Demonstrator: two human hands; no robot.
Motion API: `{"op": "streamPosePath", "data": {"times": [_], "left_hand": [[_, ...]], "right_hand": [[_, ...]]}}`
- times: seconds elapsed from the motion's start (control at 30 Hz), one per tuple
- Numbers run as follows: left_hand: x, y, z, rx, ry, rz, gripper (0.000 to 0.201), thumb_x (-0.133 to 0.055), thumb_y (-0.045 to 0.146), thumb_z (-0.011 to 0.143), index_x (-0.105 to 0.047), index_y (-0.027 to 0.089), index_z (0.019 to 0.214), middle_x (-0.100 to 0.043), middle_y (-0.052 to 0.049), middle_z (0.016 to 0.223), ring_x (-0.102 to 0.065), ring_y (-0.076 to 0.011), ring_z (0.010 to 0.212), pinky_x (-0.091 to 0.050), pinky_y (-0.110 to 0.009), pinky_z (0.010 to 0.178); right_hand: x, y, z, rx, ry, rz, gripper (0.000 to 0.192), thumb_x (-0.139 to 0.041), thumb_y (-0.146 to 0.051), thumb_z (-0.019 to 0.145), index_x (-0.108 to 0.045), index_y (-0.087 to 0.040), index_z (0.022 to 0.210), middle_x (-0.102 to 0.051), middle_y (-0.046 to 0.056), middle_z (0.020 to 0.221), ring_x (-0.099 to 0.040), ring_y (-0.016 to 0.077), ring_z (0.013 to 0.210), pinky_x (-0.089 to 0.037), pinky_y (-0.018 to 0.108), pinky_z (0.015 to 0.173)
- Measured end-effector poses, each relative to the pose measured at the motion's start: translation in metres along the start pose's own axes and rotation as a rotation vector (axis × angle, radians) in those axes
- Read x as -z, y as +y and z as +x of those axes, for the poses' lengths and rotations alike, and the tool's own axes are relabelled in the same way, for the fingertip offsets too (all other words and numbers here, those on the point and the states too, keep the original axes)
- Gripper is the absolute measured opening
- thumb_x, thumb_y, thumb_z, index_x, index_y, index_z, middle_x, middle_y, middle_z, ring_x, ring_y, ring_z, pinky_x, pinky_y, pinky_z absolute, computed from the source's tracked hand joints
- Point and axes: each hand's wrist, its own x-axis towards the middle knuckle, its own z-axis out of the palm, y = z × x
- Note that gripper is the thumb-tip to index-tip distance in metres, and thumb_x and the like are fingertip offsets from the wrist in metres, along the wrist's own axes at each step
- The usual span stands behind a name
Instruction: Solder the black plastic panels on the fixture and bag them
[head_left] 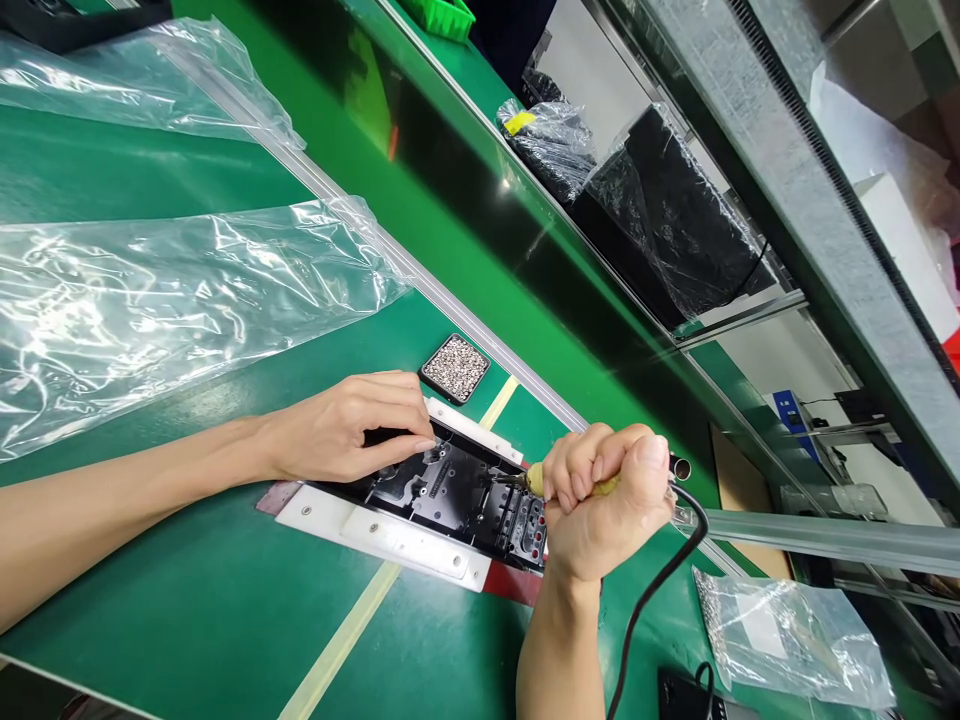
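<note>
A black plastic part [457, 492] lies in a white fixture [390, 532] on the green bench. My left hand [352, 425] rests on the part's far left end, fingers curled over it, pressing it down. My right hand [604, 500] is closed around a yellow-handled electric screwdriver [534, 479] with a black cable [660, 580]. The driver lies nearly level, its tip touching the part's right half. A small black tray of silver screws [456, 367] sits just beyond the fixture.
Large clear plastic bags [165, 300] cover the bench to the left. A small clear bag [787, 635] lies at the right. A metal rail [480, 330] borders a green conveyor belt [480, 200], with wrapped black items [660, 220] beyond. A black box [686, 695] sits bottom right.
</note>
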Motion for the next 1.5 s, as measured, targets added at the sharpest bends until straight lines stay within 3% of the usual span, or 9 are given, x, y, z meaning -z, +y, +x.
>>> {"op": "streamPosePath", "data": {"times": [1.5], "left_hand": [[0.0001,0.0016,0.0002,0.024,-0.027,-0.007,0.011,-0.065,0.01,0.102,-0.071,0.018,0.105,-0.073,-0.004,0.094,-0.059,-0.0168,0.087,-0.047,-0.033,0.084]], "right_hand": [[-0.0001,-0.0005,0.0008,-0.014,0.026,0.002,0.051,-0.063,-0.04,0.098,-0.04,-0.019,0.058,-0.032,-0.009,0.045,-0.027,0.0046,0.034,-0.03,0.017,0.031]]}}
